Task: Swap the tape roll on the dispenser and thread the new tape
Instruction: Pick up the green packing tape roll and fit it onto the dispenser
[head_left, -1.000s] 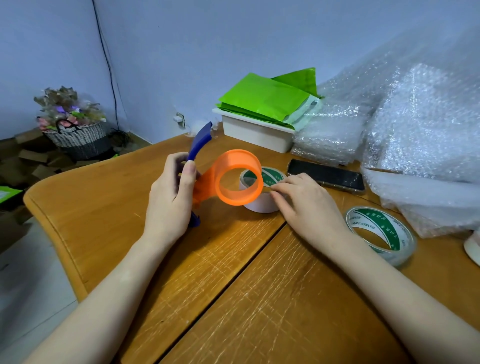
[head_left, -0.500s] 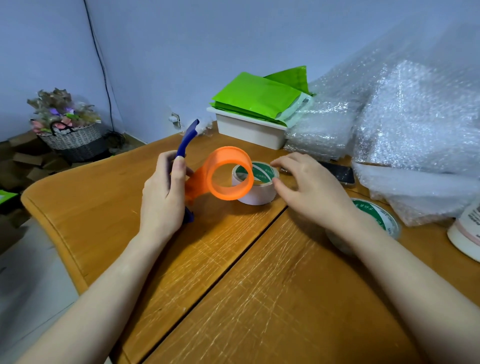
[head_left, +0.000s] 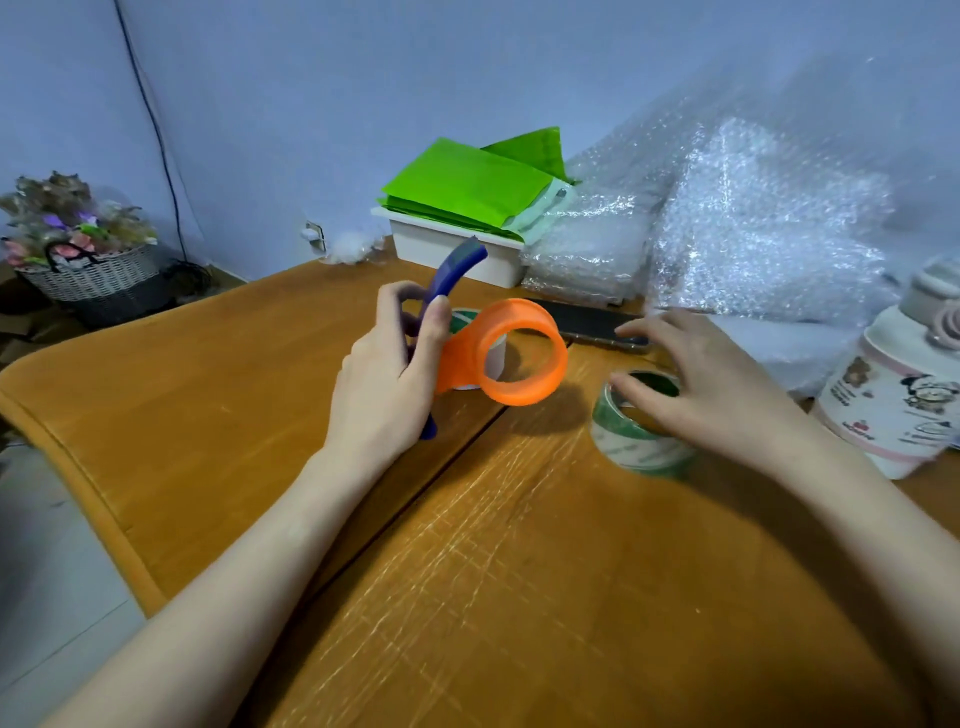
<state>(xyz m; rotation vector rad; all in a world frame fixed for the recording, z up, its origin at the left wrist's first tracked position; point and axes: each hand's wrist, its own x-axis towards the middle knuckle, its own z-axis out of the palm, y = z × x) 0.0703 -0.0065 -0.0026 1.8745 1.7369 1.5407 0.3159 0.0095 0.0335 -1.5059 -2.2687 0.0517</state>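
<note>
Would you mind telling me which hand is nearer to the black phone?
Right. The right hand hovers just beside the phone, fingertips near its edge; the left hand holds the dispenser farther away.

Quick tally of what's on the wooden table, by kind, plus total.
Tape rolls with green-printed cores: 2
Orange-and-blue plastic tape dispenser, gripped in the left hand: 1
Black phone: 1
White box of green sheets: 1
White printed container: 1
Bubble wrap heap: 1
Total: 7
</note>
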